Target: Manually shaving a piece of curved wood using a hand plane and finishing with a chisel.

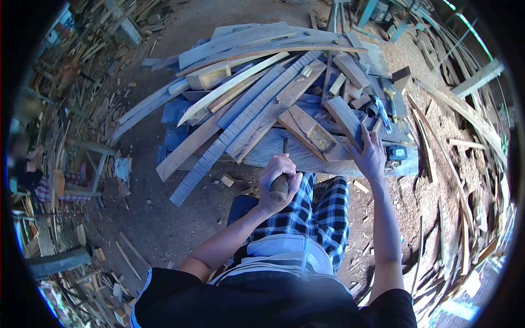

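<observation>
My left hand [279, 180] is closed round the thick handle of a tool [279, 190], whose thin dark shaft points away from me at the bench edge. My right hand [369, 153] has its fingers apart at the end of a pale wooden block [342, 117], touching the wood. Just left of it lies a board with a carved rectangular recess [322, 142]. A dark tape measure [397, 153] sits to its right, and blue-and-black tools [383, 112] lie behind it among offcuts.
A low bench [257, 156] bears several long planks [249, 38] and strips, some overhanging left and front. Wood shavings [410, 202] and scrap cover the floor at right. Stacked timber [478, 126] lines the right; scrap, wooden frames [87, 164] and cloth stand at left.
</observation>
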`<state>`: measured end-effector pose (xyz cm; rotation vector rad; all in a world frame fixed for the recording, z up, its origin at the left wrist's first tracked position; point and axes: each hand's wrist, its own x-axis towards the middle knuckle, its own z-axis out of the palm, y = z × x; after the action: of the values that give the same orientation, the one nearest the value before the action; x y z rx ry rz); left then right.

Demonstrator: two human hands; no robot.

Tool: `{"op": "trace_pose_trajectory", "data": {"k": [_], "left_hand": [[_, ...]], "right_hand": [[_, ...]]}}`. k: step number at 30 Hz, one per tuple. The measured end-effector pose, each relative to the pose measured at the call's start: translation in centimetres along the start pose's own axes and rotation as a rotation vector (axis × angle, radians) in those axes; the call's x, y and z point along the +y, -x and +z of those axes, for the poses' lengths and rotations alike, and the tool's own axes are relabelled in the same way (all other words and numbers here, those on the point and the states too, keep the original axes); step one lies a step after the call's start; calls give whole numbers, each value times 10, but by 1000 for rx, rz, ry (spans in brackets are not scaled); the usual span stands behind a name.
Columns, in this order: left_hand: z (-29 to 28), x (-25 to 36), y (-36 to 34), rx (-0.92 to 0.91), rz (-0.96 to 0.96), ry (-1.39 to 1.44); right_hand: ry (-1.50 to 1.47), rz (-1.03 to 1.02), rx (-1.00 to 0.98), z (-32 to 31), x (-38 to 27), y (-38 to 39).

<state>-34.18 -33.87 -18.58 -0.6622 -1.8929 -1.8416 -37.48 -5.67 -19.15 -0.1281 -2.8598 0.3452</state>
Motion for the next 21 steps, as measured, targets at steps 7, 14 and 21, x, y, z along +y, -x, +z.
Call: {"op": "trace_pose_trajectory", "data": {"k": [7,14,21], "left_hand": [[-5,-1,-18,-20,-2,53],[-7,-8,-27,-27,-51,96],[-20,10,-23,50,-95,200]], "right_hand": [[100,-48,68,14,9,-2],[240,-56,136,7,-20,-8],[-281,-305,-116,22,-106,-6]]}}
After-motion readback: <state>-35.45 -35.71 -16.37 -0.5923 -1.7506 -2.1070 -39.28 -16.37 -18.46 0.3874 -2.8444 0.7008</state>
